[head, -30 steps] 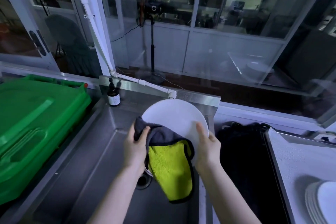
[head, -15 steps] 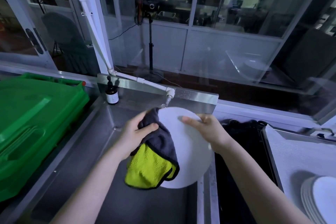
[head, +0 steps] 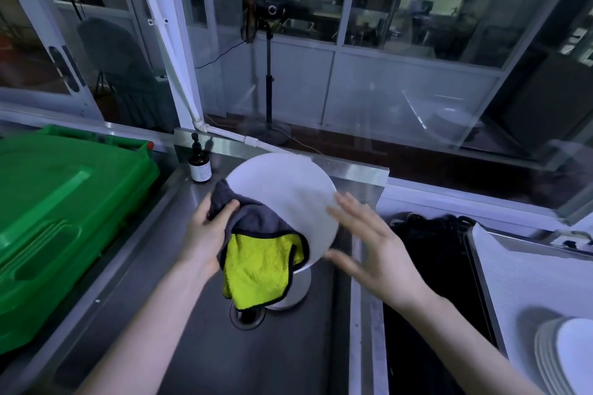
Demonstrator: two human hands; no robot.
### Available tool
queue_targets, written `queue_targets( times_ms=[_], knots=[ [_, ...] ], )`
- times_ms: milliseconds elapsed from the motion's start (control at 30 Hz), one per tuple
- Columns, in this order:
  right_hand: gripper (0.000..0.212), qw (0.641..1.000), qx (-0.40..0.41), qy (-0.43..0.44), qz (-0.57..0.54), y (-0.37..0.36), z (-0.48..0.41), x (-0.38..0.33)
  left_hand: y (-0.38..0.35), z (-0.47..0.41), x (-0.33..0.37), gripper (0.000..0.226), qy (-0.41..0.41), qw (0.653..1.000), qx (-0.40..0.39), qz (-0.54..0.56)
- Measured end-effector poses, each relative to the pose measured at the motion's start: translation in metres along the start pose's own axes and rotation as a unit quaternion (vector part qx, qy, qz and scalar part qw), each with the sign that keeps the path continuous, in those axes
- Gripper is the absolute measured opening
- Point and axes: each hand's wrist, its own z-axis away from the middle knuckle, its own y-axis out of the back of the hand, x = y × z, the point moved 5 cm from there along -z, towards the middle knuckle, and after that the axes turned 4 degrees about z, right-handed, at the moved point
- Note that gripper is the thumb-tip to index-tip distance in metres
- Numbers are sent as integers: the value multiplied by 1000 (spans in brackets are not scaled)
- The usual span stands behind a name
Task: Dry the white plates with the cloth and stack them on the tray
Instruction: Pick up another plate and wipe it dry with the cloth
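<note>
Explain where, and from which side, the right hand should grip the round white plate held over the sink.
Grip the round white plate at its bare right rim, coming from the right. Held tilted on edge, its lower left is covered by the grey-and-yellow cloth in the left hand. The open right hand is beside that rim, so probably thumb in front, fingers behind.

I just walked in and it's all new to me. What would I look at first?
First comes the big white plate held up over the steel sink in the middle. The left hand grips a bright yellow and grey cloth against its lower left edge, and the right hand is open at its right rim. Next are the large green plastic bin on the left and the stack of white plates on the tray at the bottom right.
</note>
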Motion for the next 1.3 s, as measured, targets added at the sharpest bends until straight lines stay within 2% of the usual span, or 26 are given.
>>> queue_targets(
  times_ms=[100, 200, 267, 400, 533, 633, 767, 833, 900, 933, 1000, 1067, 1167, 1200, 1300],
  knots=[
    [64, 963, -93, 184, 176, -15, 3, -3, 0, -10, 3, 32, 17, 1000, -18, -14],
    [37, 939, -63, 264, 209, -22, 0, -11, -6, -11, 4, 28, 38, 998, -45, -24],
    [34, 937, -32, 280, 205, -20, -2, -14, -6, -11, 5, 23, 53, 997, -56, -26],
    [36, 928, -19, 297, 225, -19, -1, -19, -4, -15, 7, 25, 74, 993, -74, -45],
    [35, 932, -17, 285, 225, -22, 1, -24, -4, -17, 10, 28, 87, 992, -90, -34],
    [36, 940, 4, 261, 221, -25, 3, -27, -3, -17, 12, 18, 76, 994, -73, -15],
    [33, 971, 9, 179, 156, -30, 5, -26, 18, -20, 23, 17, 35, 998, 18, 42],
    [28, 991, -2, 62, 116, -27, 3, -19, 39, -26, 37, 16, -19, 992, 90, 82],
    [14, 992, -55, -104, 55, -28, 0, -5, 52, -29, 47, 16, -75, 987, 119, 80],
    [14, 981, -88, -170, -7, -32, 1, 3, 53, -29, 48, 16, -99, 986, 116, 64],
    [33, 947, -115, -268, -138, -43, 7, 10, 49, -26, 46, 23, -147, 985, 95, -3],
    [24, 900, -112, -331, -259, -52, 14, 9, 34, -15, 44, 38, -196, 972, 67, -110],
    [8, 827, -81, -388, -398, -63, 20, -4, 2, 5, 31, 49, -248, 943, 4, -220],
    [7, 815, -71, -393, -420, -65, 20, -10, -10, 13, 25, 50, -256, 935, -21, -245],
    [21, 799, -40, -387, -458, -73, 11, -18, -42, 34, -2, 51, -248, 903, -103, -335]
  ],
)
